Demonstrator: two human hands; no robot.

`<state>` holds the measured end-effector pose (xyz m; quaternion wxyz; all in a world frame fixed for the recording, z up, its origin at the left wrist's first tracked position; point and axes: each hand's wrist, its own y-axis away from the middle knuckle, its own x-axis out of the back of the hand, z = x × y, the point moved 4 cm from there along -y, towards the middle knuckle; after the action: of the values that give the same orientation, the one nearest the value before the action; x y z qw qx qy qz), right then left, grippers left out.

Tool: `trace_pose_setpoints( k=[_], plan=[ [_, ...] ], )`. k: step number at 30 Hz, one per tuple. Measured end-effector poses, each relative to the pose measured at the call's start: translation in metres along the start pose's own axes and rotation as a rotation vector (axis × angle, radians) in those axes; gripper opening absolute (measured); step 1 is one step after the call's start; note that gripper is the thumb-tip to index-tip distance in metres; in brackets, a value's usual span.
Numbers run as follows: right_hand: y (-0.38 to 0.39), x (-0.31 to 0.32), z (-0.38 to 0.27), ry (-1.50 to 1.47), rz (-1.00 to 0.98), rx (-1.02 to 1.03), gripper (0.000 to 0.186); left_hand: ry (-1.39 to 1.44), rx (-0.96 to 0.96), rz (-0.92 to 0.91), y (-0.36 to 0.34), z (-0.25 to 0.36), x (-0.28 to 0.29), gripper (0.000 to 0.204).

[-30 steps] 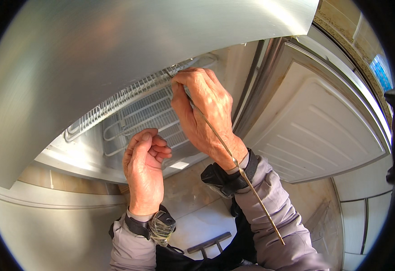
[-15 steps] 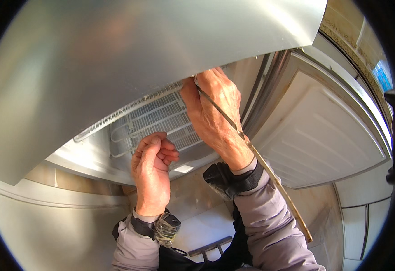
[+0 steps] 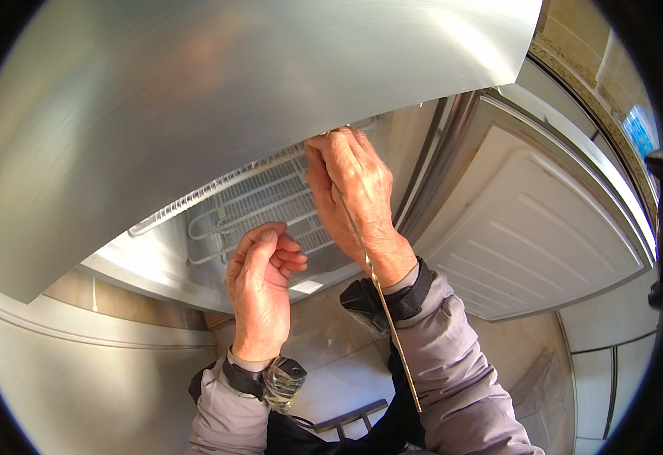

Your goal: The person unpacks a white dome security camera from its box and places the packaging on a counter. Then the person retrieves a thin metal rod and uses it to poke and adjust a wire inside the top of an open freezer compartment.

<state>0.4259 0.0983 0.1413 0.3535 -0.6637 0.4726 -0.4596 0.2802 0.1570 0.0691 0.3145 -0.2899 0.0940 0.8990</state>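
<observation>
My right hand (image 3: 354, 193) grips a long thin metal rod (image 3: 377, 292) that runs from my fingers down along my grey sleeve. The hand is up against the finned evaporator coil (image 3: 259, 201) inside an open freezer compartment, just under a large curved sheet of shiny metal (image 3: 217, 98). My left hand (image 3: 259, 284) is loosely curled with nothing visible in it, just below the coil's bent tubes. Where the rod's upper end meets the coil is hidden by my fingers.
A white ribbed appliance door (image 3: 543, 235) stands open on the right. White cabinet wall (image 3: 66, 379) curves along the lower left. Pale floor tiles (image 3: 331, 379) and a small dark bracket-like object (image 3: 350, 418) lie below my arms.
The view has shifted, so the metal sheet covers more of the top. My right hand stays at the coil with the rod. The left hand remains curled below it.
</observation>
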Motion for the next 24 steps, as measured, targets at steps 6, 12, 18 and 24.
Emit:
trace_pose_setpoints(
  k=[6, 12, 18, 24],
  plan=[
    [0.001, -0.003, 0.000, 0.025, 0.015, 0.051, 0.021, -0.014, 0.024, 0.009, -0.001, -0.005, 0.000, 0.023],
    [-0.003, 0.003, 0.001, -0.038, -0.070, -0.079, 0.017, -0.011, 0.014, 0.004, -0.002, -0.005, 0.002, 0.023],
    [-0.009, 0.005, -0.002, -0.124, -0.060, -0.163, 0.016, -0.002, 0.018, 0.012, -0.002, -0.002, 0.005, 0.023],
    [-0.009, 0.005, -0.002, -0.083, -0.083, -0.179, 0.016, -0.007, -0.005, 0.003, -0.001, 0.001, 0.005, 0.023]
  ],
)
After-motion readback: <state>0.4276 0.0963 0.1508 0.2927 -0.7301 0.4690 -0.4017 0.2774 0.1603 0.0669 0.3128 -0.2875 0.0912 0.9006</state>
